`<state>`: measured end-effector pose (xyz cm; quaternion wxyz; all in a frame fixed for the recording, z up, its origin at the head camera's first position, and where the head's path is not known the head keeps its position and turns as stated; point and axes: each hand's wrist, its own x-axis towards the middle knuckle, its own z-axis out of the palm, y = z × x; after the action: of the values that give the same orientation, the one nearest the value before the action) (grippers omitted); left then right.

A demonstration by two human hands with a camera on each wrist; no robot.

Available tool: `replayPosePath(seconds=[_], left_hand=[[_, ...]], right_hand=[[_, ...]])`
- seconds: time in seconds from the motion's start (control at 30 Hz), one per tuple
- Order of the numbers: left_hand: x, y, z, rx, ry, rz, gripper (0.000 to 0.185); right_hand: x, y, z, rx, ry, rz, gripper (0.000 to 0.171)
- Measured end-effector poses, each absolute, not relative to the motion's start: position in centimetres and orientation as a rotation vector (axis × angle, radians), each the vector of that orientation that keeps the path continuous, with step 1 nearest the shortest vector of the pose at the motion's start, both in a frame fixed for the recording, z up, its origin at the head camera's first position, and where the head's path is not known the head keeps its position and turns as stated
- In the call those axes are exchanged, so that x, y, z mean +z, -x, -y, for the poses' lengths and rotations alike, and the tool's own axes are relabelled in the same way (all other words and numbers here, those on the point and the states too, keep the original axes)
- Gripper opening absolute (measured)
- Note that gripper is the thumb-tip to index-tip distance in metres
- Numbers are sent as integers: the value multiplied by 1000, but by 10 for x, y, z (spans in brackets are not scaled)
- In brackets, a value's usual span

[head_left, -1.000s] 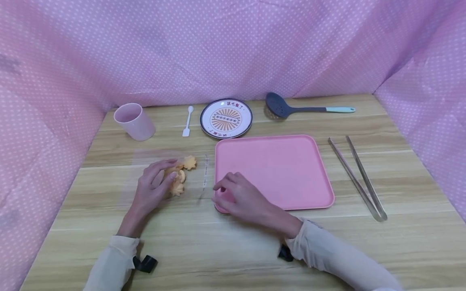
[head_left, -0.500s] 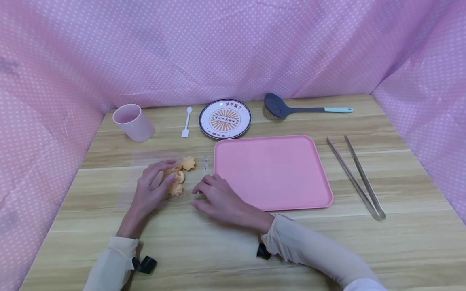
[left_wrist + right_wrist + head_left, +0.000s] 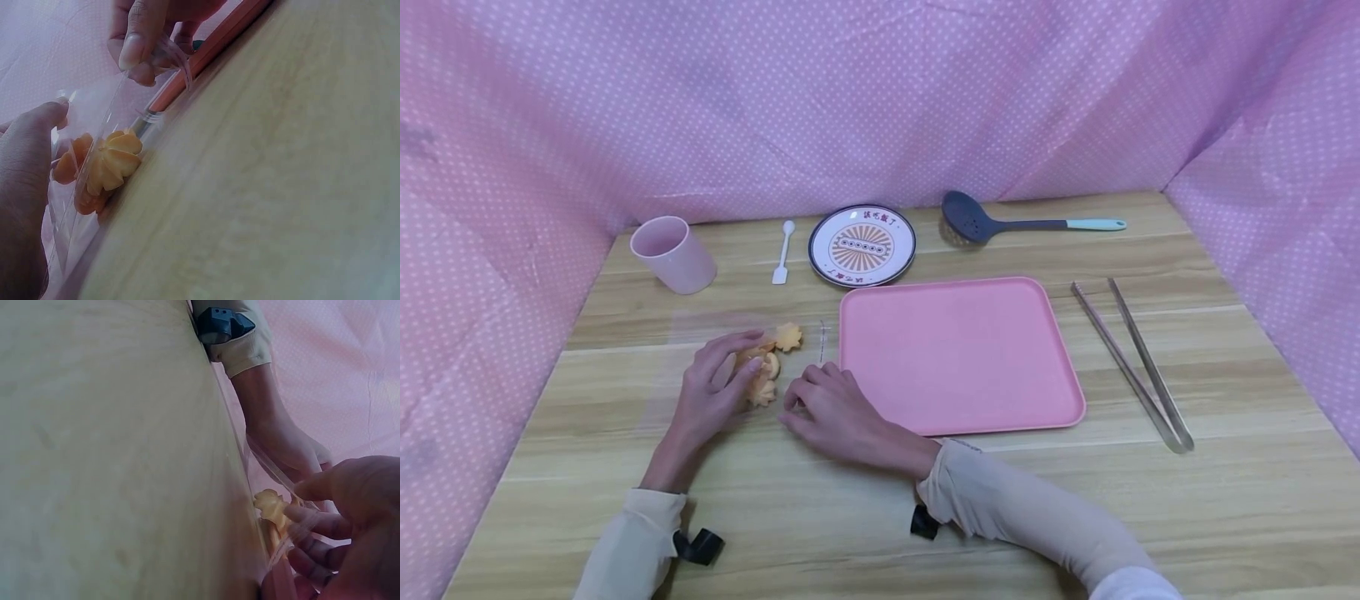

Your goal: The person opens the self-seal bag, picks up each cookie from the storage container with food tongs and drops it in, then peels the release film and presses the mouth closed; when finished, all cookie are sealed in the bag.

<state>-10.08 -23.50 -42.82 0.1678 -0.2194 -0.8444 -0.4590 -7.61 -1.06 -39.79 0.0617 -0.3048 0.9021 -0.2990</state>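
Several flower-shaped cookies lie in a clear plastic bag on the left side of the table. My left hand holds the bag around the cookies, thumb on the near side and fingers on the far side. At the bag's right end, my right hand pinches the clear film between thumb and fingers. The left wrist view shows this pinch, with the film pulled up beside a ridged cookie. In the right wrist view the fingers partly cover the cookies.
A pink tray lies right of the bag, partly behind the right hand. Steel tongs rest farther right. Along the back are a pink cup, a small white spatula, a patterned plate and a slotted spoon.
My right hand has moved left from the tray's near-left corner to the bag's end and now pinches its film. The left hand stays on the bag.
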Motion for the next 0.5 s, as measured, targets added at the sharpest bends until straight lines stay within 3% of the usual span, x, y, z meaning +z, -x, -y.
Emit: replayPosePath(seconds=[0.5], left_hand=[[-424, 108, 234, -1252, 661, 2482, 32]], right_hand=[[-401, 75, 12, -947, 936, -2767, 8]])
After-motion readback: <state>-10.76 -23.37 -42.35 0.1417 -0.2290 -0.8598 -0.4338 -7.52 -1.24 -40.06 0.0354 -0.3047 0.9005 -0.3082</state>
